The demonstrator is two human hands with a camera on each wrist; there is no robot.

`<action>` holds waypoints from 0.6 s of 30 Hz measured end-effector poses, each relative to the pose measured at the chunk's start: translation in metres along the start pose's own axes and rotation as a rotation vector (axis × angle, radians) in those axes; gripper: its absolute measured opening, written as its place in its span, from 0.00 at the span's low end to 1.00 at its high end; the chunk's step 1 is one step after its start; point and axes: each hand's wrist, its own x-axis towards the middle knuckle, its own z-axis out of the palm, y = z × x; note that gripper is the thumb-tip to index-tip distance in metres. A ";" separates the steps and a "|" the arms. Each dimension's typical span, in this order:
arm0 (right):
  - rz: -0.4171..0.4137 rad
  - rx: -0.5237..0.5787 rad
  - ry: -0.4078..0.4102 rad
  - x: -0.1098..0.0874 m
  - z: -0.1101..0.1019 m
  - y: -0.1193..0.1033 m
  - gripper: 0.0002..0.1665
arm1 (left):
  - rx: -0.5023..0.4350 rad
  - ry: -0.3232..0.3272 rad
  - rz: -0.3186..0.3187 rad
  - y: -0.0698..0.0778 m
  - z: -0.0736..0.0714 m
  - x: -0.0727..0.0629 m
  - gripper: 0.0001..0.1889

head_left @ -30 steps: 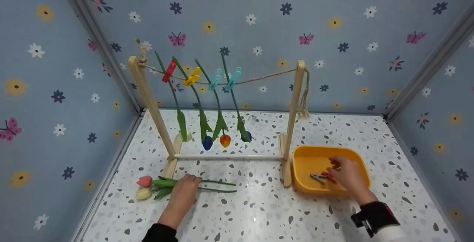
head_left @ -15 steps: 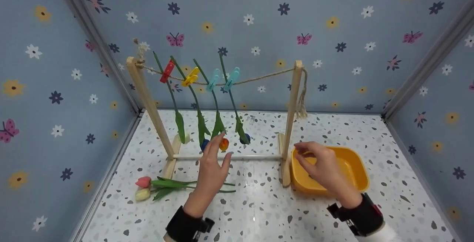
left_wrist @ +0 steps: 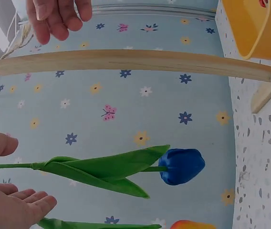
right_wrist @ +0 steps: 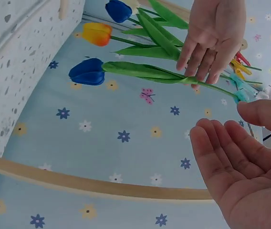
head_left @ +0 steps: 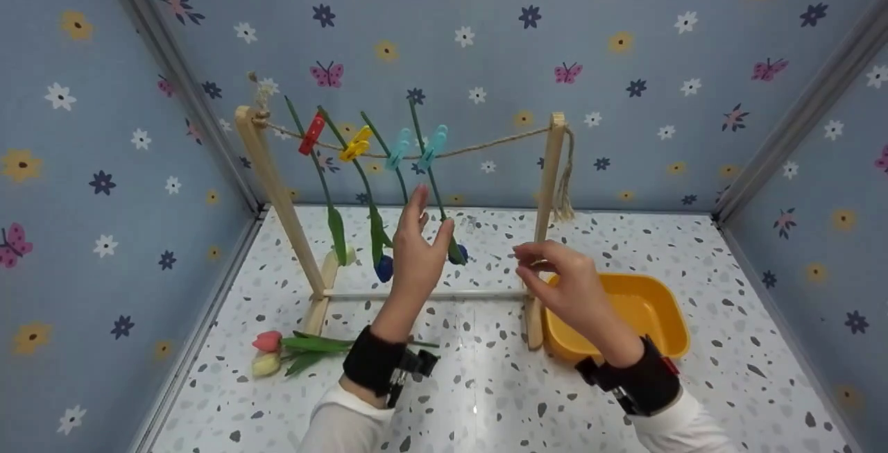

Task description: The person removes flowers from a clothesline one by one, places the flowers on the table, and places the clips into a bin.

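Observation:
My left hand (head_left: 420, 255) is raised before the hanging tulips, fingers extended and thumb apart, closest to the rightmost blue tulip (left_wrist: 182, 167). Nothing is held in it. Near the right post of the wooden stand (head_left: 548, 182), my right hand (head_left: 565, 283) has its fingers bent a little; the right wrist view shows a bare palm and the thumb apart. Red (head_left: 311, 134), yellow (head_left: 356, 144) and two light-blue clothespins (head_left: 433, 146) fix several tulips head-down on the rope (head_left: 496, 144). An orange tulip (right_wrist: 97, 34) is hidden behind my left hand in the head view.
A pink tulip (head_left: 267, 341) and a cream tulip (head_left: 266, 364) lie on the speckled table at the front left, their stems partly behind my left forearm. Right of the stand is a yellow basin (head_left: 669, 307). Flowered walls rise behind and at both sides.
My left hand has left the lying tulips and risen right to the hanging ones. My right hand has come out of the basin, moving left and up toward the post.

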 end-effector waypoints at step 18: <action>-0.225 -0.061 0.036 0.072 -0.008 -0.055 0.12 | -0.113 0.110 0.038 -0.008 0.010 0.016 0.09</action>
